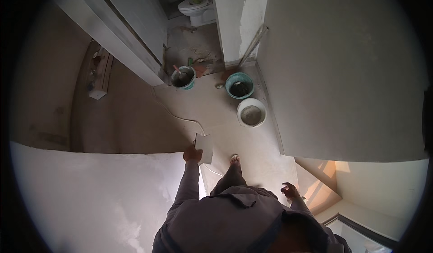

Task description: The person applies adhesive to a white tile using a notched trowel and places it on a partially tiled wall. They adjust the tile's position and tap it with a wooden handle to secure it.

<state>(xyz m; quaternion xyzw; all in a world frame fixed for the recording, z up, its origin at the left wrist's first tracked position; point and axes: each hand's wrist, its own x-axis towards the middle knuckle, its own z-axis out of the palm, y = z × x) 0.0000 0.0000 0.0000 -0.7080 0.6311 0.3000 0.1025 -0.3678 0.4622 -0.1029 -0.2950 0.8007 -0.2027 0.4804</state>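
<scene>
Left hand (193,154) grips flat pale plate (205,149) at its left side; plate lies right of the fingers, long axis near-far. Right hand (290,190) well off right, fingers loosely curled, apparently empty.

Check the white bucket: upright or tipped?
Upright: the white bucket stands on the floor, its open round rim facing up toward the camera.
</scene>
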